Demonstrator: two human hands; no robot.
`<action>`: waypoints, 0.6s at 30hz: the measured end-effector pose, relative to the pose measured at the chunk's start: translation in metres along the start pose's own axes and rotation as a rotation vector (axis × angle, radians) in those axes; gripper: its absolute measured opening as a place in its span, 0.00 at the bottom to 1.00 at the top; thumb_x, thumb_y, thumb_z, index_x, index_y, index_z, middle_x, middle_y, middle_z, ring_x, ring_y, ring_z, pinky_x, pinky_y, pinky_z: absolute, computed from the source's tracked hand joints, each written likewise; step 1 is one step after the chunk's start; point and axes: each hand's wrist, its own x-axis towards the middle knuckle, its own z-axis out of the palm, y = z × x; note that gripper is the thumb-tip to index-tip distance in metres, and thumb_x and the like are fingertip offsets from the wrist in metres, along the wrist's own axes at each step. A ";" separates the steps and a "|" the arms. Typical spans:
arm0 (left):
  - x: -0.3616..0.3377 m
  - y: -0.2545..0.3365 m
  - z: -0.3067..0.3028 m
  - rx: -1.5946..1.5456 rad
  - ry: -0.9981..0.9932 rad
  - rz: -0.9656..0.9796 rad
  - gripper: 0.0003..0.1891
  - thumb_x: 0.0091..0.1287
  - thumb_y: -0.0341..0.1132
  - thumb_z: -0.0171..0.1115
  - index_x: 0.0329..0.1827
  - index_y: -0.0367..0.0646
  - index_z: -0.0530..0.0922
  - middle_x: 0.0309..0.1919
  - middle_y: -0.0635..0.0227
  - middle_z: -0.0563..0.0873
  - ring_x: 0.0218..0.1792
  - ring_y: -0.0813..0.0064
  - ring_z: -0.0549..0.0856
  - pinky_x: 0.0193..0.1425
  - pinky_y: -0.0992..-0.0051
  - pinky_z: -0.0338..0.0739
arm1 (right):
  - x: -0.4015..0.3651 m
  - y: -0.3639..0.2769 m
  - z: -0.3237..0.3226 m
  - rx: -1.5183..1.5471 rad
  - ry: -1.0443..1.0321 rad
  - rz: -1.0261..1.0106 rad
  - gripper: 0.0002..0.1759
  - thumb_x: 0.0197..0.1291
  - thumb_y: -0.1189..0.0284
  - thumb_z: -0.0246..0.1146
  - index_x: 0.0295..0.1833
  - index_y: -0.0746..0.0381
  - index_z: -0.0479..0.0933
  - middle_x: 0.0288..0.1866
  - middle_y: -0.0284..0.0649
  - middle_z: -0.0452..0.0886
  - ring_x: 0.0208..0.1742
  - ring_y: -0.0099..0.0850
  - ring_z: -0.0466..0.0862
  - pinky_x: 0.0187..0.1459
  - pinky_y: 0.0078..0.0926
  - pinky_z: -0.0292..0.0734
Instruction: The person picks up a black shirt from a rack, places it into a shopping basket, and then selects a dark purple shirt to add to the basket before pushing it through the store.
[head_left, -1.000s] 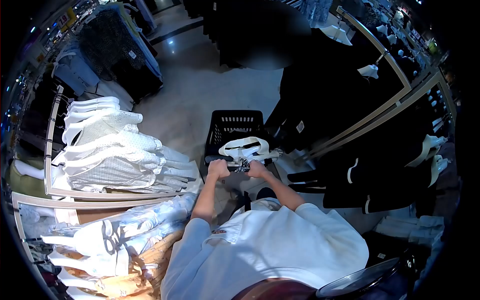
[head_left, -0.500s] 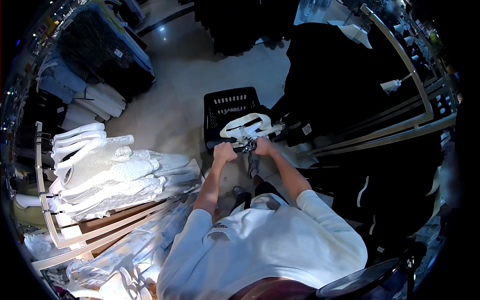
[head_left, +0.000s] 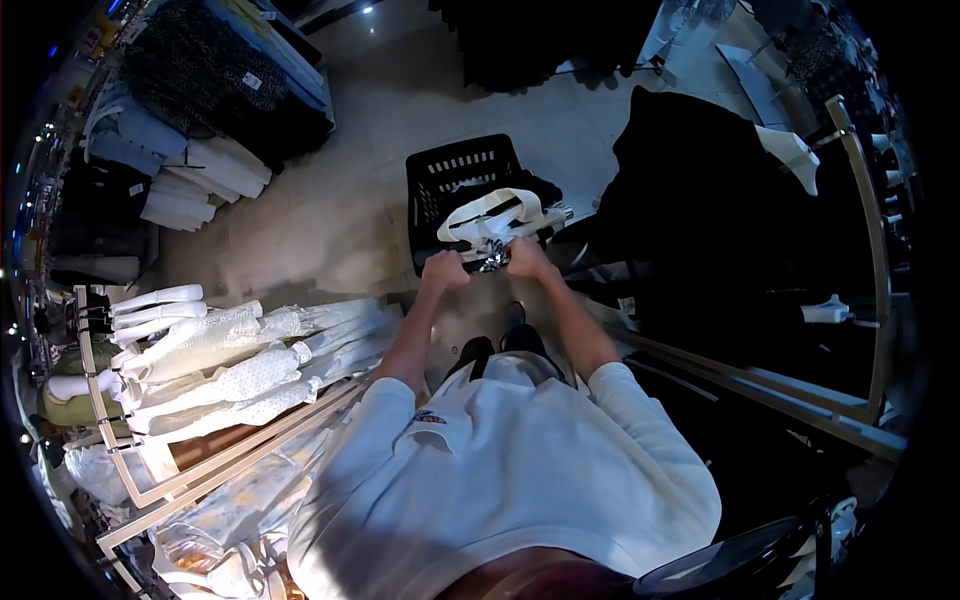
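Note:
A black plastic shopping basket (head_left: 463, 160) with slotted walls is in front of me, near the upper middle of the head view. My left hand (head_left: 445, 269) is closed around its near edge at the left. Fingers wrapped, my right hand (head_left: 528, 257) grips the same edge farther right; whether this is the rim or a separate handle is hidden. White hangers (head_left: 490, 213) lie in the basket over dark clothing. A black-and-white patterned piece (head_left: 493, 256) shows between my hands, close to the right one.
To my left is a rack of white garments (head_left: 240, 370) on a pale metal frame (head_left: 110, 430). Black garments (head_left: 700, 220) hang at the right on another rail (head_left: 868, 230). Dark and light clothes (head_left: 220, 90) stand at upper left. Tiled floor (head_left: 370, 140) runs ahead.
The basket and both hands sit slightly higher in view. The racks on both sides have shifted in the view, and my feet have changed position. Both hands keep their hold.

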 end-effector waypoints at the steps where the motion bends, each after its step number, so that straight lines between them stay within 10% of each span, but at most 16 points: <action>1: 0.005 0.000 -0.007 -0.001 -0.007 -0.006 0.21 0.46 0.46 0.64 0.41 0.42 0.83 0.44 0.53 0.83 0.48 0.57 0.83 0.54 0.64 0.77 | 0.008 -0.001 -0.005 0.004 -0.008 0.000 0.20 0.34 0.67 0.65 0.39 0.61 0.83 0.41 0.49 0.82 0.45 0.46 0.81 0.50 0.39 0.76; 18: 0.140 -0.043 -0.111 -0.046 -0.021 -0.051 0.21 0.46 0.46 0.65 0.42 0.44 0.84 0.43 0.55 0.84 0.47 0.59 0.83 0.54 0.66 0.76 | 0.174 -0.011 -0.066 -0.024 0.033 -0.058 0.24 0.33 0.59 0.69 0.38 0.62 0.82 0.39 0.49 0.82 0.43 0.45 0.82 0.48 0.38 0.77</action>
